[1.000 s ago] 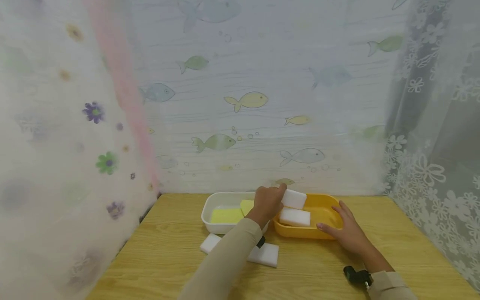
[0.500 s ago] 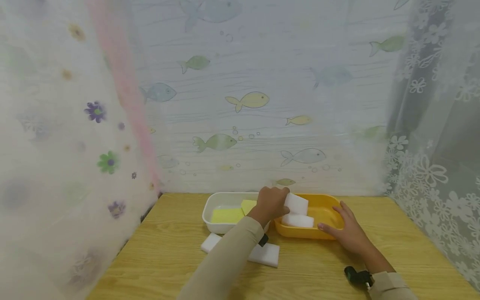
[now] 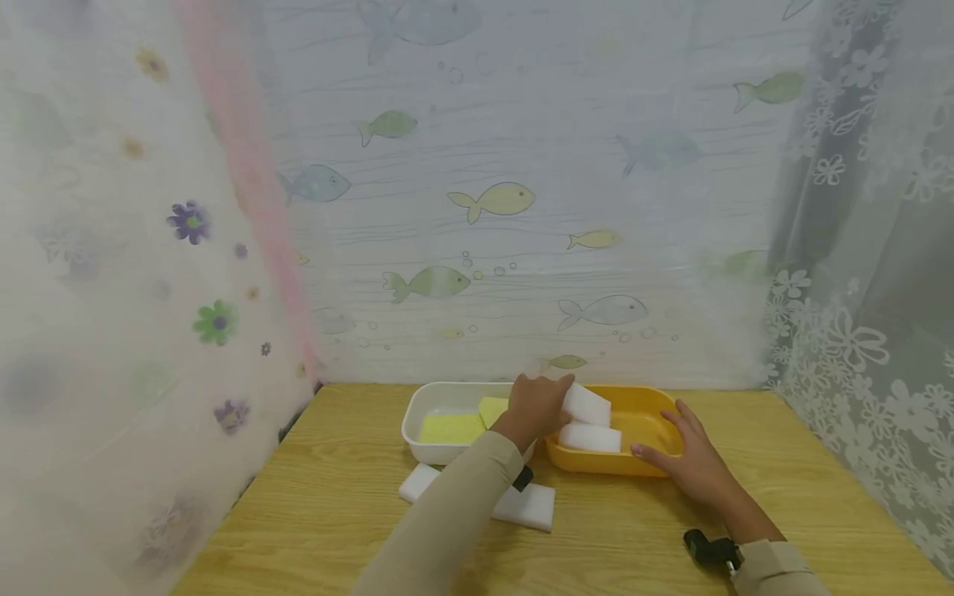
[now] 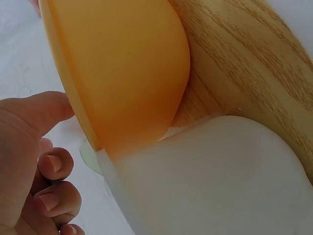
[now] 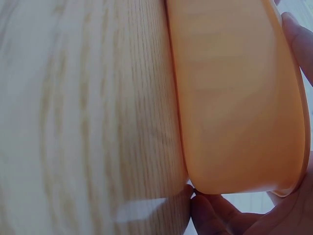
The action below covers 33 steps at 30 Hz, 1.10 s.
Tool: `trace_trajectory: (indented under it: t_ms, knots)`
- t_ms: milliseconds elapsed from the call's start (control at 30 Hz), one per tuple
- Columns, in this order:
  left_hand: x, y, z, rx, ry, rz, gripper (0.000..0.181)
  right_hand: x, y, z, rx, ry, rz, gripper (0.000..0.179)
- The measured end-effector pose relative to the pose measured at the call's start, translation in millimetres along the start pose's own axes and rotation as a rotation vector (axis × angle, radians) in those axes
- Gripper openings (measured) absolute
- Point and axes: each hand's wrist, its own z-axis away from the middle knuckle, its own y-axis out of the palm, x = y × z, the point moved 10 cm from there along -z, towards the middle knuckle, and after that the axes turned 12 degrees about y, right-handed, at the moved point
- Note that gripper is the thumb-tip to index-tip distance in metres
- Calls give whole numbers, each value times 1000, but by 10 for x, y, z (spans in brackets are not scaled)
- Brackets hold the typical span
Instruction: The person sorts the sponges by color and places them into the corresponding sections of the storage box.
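Note:
My left hand (image 3: 531, 407) reaches over the left end of the orange plastic tray (image 3: 607, 463), index finger and thumb at the left end of a tilted white sponge (image 3: 587, 405), pinching it. Another white sponge (image 3: 591, 438) lies in front of it in the tray. In the left wrist view, fingers of the left hand (image 4: 46, 161) curl beyond the tray rims; the sponge is hidden there. My right hand (image 3: 696, 463) grips the tray's right end, thumb over the near rim and fingers at the far side. The right wrist view shows its fingertips (image 5: 208, 215) round the tray's end.
A white tray (image 3: 440, 454) stands against the orange one, holding yellow sponges (image 3: 450, 429) (image 3: 492, 409). On the wooden table (image 3: 619, 530) in front lie white sponges (image 3: 526, 506) (image 3: 419, 482), partly covered by the left sleeve. A fish-patterned curtain (image 3: 484, 273) hangs behind.
My left hand has lowered the white sponge a little and shifted it slightly right, against the front sponge, which now tilts. The right hand keeps its hold on the tray.

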Motion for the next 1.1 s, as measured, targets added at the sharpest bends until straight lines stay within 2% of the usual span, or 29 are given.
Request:
trace_trajectory:
  t_ms: [200,333,467,667,900,1100]
  knots:
    - [40,-30,87,4,13,63,72,3,3,-4,-3,-3,4,102]
    - [101,-77,156,-31,27,128,70,7,5,-6,-5,-7,8,102]
    - [146,-151,240,-67,54,157,69,4,7,-1,-3,-5,9,102]
    - [228,-210,395,-97,55,248,69,-12,10,6,4,-3,5,102]
    - [291,-302,692,-153,76,311,67,-23,29,-12,7,-8,3,102]
    - [317,-386,950,-174,93,379,71,-15,14,2,4,-8,11,102]
